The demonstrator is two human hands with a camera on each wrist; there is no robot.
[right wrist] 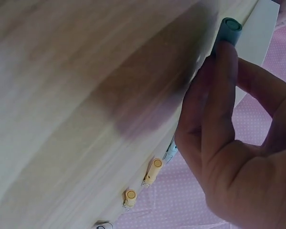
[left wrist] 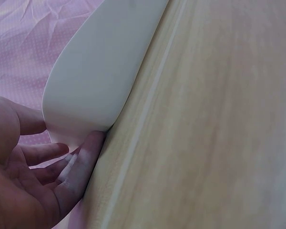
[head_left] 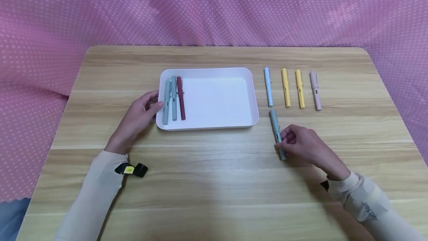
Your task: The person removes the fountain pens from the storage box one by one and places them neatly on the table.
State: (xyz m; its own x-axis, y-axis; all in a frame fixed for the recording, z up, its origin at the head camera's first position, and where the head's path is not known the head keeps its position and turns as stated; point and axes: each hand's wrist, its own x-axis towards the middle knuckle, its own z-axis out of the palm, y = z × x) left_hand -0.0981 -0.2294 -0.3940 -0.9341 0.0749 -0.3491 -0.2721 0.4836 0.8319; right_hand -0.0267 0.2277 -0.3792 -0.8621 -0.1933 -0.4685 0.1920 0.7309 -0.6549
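Observation:
My right hand (head_left: 302,144) pinches a teal capped fountain pen (head_left: 275,124) near its lower end, between thumb and fingers. One end of that pen (right wrist: 229,29) pokes out past the fingertips in the right wrist view. At the left end of the white tray (head_left: 217,103), my left hand (head_left: 137,116) grips the wall, thumb at the rim and fingers on the outside. Two grey-green pens (head_left: 166,101) and a dark red pen (head_left: 181,97) lie side by side in the tray's left part. The left wrist view shows the fingers against the tray's outer wall (left wrist: 95,71).
Right of the tray, a light blue pen (head_left: 268,86), two yellow pens (head_left: 285,87) and a pale purple pen (head_left: 315,90) lie in a row on the wooden table (head_left: 200,185). A pink dotted cloth (head_left: 214,10) hangs behind the table's far edge.

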